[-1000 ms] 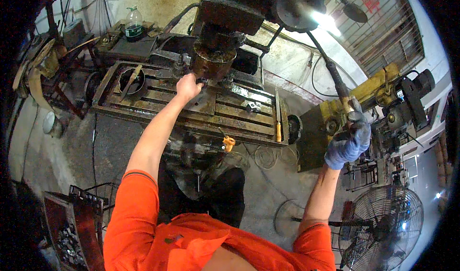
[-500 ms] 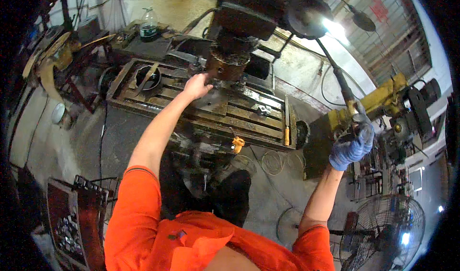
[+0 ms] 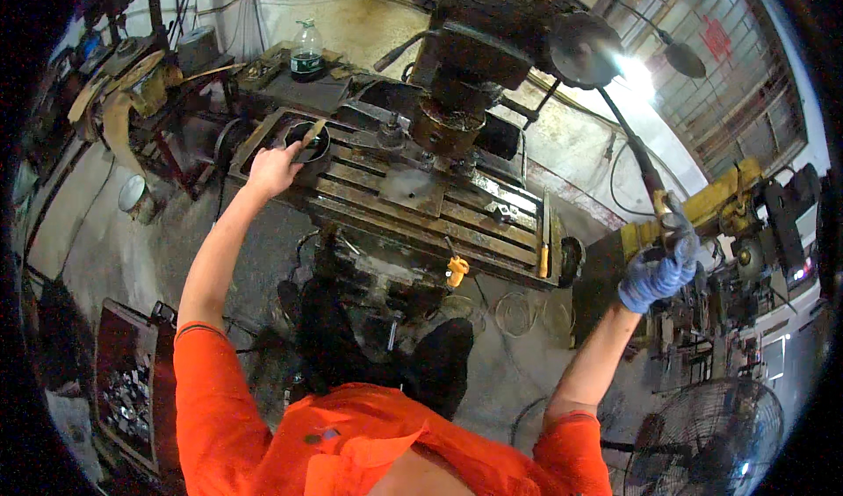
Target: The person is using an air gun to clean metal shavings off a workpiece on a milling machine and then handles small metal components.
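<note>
My bare left hand (image 3: 274, 169) reaches out to the left end of the slotted machine table (image 3: 369, 202). Its fingers close on the lower end of a wooden stick (image 3: 313, 131) that leans in a dark round tin (image 3: 307, 143). My right hand (image 3: 657, 272), in a blue glove, grips the end of a long dark lever (image 3: 634, 158) that runs up to the milling head (image 3: 479, 31). Under the spindle (image 3: 448, 123) a grey round disc (image 3: 408, 183) lies on the table.
A plastic bottle (image 3: 306, 53) stands behind the table. An orange-handled tool (image 3: 456, 270) hangs at the table's front. A lamp (image 3: 584, 48) shines at upper right. A crate of metal parts (image 3: 127, 399) sits lower left, a floor fan (image 3: 702, 434) lower right, a yellow machine (image 3: 729, 202) right.
My left hand has left the spindle area and moved left along the table to the tin with the stick. My right hand stays on the lever.
</note>
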